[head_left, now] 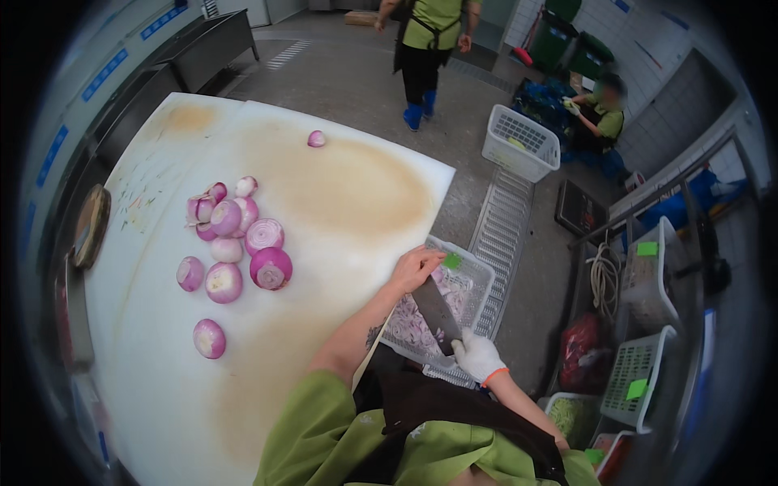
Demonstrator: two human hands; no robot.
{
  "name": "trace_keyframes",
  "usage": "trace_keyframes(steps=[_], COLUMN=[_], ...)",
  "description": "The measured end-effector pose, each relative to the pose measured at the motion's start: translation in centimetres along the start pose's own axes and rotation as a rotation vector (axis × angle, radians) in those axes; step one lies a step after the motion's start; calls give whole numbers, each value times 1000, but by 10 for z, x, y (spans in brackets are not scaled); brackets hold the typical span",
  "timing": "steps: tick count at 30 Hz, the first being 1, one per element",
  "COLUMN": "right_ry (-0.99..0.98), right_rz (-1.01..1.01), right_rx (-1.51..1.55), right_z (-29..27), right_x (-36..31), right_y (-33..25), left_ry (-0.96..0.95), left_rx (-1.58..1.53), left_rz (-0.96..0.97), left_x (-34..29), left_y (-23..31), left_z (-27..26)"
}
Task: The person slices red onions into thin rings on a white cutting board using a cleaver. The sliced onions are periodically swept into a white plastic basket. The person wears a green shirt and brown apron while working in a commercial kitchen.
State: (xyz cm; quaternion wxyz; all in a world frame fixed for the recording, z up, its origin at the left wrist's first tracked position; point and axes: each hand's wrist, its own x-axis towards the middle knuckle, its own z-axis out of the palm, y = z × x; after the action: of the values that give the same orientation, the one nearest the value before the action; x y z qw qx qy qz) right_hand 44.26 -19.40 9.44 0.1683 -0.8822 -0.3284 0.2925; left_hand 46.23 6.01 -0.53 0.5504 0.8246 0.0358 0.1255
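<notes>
A wide-bladed cleaver (435, 309) slants over a white plastic basket (484, 285) of chopped purple onion (408, 326). My right hand (478, 356), in a white glove with an orange cuff, is closed round its handle end. At the blade's far end is my bare left hand (417, 267), its fingers bent and close together on the metal; the fingertips are partly hidden. Several peeled purple onions (224, 282) sit in a loose group on the white cutting table (324, 324), left of my arms. One small onion piece (316, 138) lies apart near the far edge.
Right of me, a rack holds baskets (636, 377), one with shredded green vegetable (567, 415). A floor drain grate (504, 212) runs past another white basket (523, 144). One person (433, 40) stands beyond the table; another (601, 117) sits low at far right.
</notes>
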Motion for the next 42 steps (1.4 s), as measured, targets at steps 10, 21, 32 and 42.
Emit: trace_keyframes(steps=[10, 21, 32, 42], right_ry=[157, 326, 506, 32], right_rz=[-339, -399, -88, -503], right_rx=[-404, -660, -298, -317], right_z=[-20, -71, -75, 22], right_x=[-20, -41, -51, 13], right_y=[69, 94, 83, -90], left_ry=[-433, -597, 3, 1186], left_rx=[288, 392, 403, 1205], left_rz=[115, 25, -145, -731], left_x=[-48, -64, -114, -318], left_y=[54, 78, 62, 43], left_z=[66, 149, 73, -193])
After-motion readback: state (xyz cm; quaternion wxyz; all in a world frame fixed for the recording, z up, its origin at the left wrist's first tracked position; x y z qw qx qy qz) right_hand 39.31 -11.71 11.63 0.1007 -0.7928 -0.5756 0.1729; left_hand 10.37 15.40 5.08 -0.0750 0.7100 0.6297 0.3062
